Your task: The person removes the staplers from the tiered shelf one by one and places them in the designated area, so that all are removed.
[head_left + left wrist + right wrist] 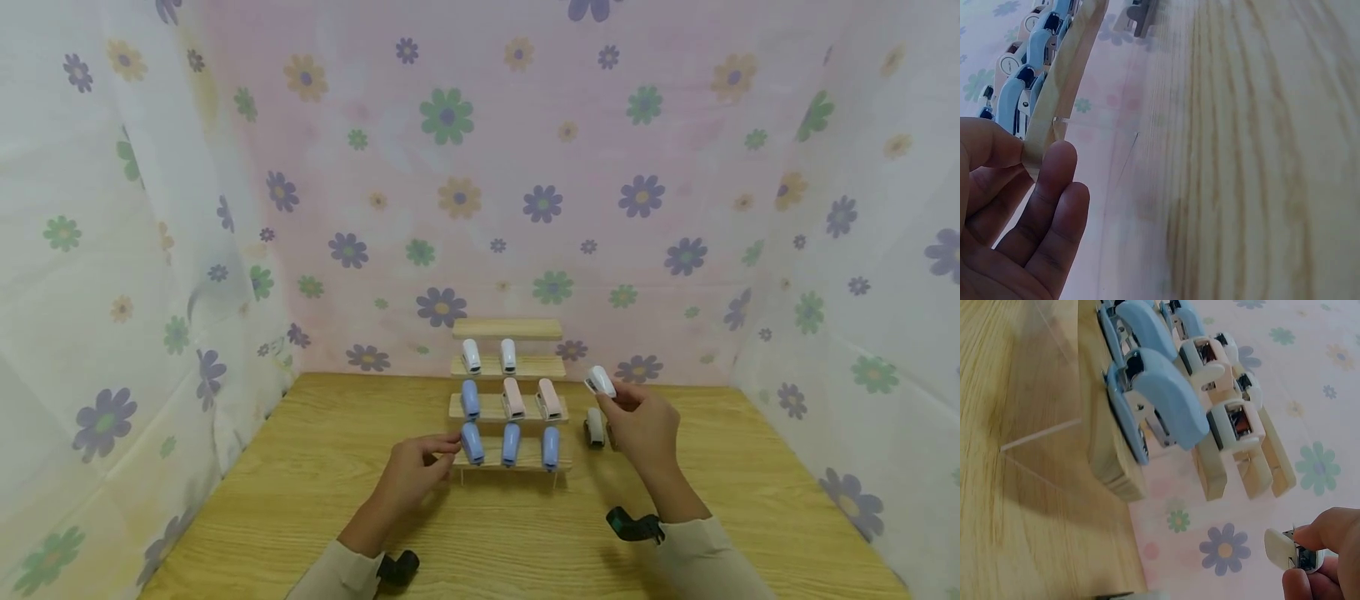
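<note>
A small white stapler (600,381) is pinched in my right hand (647,427), raised beside the right end of a stepped wooden rack (507,329). The right wrist view shows the thumb and fingers around its end. At the rack's lower left, my left hand (408,473) pinches the end of the bottom board (1036,150) between thumb and fingers. Several blue staplers (511,444) fill the bottom tier. Above them sit a blue stapler (469,399) and two pink staplers (513,398). Two white staplers (507,356) stand on the third tier; the top board is bare.
A greyish-white stapler (594,428) stands on the wooden table (330,433) right of the rack, with another partly hidden behind my right hand. Clear supports (1041,434) hold the rack up. Flowered cloth (495,158) hangs behind and at both sides.
</note>
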Motion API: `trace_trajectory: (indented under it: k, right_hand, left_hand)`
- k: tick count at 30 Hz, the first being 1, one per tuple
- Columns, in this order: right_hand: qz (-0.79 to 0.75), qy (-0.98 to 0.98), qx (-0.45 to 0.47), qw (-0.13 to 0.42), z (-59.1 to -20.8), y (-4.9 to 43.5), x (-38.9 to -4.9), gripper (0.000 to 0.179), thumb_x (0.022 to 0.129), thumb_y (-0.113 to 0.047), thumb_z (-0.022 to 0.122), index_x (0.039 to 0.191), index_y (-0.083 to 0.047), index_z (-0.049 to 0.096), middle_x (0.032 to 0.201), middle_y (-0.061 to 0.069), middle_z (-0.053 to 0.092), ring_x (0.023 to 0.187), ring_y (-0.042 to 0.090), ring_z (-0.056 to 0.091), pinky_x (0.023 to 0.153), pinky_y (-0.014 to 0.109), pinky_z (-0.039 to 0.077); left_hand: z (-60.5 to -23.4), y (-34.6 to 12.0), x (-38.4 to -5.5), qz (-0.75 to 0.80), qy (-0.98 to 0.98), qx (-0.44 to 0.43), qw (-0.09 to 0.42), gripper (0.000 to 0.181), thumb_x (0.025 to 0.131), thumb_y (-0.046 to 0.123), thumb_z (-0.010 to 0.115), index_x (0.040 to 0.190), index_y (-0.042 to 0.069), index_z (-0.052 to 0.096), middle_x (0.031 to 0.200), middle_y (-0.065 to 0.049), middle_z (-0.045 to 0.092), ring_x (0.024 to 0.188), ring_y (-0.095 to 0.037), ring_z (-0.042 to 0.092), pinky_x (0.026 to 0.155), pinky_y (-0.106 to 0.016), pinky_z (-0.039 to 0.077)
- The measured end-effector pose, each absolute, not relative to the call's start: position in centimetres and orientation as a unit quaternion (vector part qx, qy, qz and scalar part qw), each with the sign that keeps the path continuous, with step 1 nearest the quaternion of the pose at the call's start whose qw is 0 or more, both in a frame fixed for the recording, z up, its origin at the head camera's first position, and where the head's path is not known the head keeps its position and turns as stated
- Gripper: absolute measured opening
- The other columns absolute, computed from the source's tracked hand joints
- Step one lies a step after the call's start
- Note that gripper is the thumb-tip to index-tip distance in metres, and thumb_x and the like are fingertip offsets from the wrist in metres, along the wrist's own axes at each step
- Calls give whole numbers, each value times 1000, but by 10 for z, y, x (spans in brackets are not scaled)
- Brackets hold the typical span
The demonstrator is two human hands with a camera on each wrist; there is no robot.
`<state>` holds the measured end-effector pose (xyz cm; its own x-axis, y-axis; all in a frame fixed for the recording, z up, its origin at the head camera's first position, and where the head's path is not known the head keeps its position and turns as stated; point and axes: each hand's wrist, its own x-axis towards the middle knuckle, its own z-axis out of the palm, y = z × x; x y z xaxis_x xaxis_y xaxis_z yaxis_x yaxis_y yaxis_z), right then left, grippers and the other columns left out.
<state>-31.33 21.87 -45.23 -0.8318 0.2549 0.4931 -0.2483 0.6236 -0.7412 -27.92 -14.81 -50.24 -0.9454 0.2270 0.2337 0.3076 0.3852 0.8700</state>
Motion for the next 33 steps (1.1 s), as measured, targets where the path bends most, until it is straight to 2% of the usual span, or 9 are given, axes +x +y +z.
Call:
trace_trajectory:
  k: [5,10,15,23,33]
  right_hand:
    - [427,-859,-16,281,-457,228,-311,32,94,-32,78,117,-10,79,101,12,79,86,27,75,54,21,54]
    - [428,-866,-44,255,-459,237,-308,38,94,-40,76,117,-9,79,103,12,79,84,23,74,53,23,54]
    - [418,-868,-57,260,-460,246,-305,41,93,-41,77,117,-8,79,103,12,79,86,24,74,55,21,53]
    - [406,-872,-95,257,-473,262,-307,39,90,-40,80,115,-9,80,99,10,79,74,7,66,55,22,51]
    - [409,-870,-132,241,-489,280,-314,44,89,-43,81,116,-9,80,100,11,79,73,10,65,56,25,51]
  left_hand:
    - [-504,-149,-280,-530,-832,-160,38,23,102,12,66,120,4,77,140,-5,67,76,-23,75,65,-24,60]
    - [-502,-148,-279,-529,-834,-152,37,23,101,12,66,120,3,77,139,-4,68,76,-22,74,65,-25,60]
    - [-502,-147,-280,-530,-834,-153,37,24,101,12,66,120,1,76,139,-5,68,77,-20,74,65,-24,60]
    - [-503,-147,-279,-521,-838,-159,44,23,101,11,66,118,3,78,138,-4,68,76,-22,75,64,-24,60]
    - [-503,-148,-280,-520,-837,-166,48,23,101,12,66,118,2,78,138,-4,69,78,-23,76,65,-23,60]
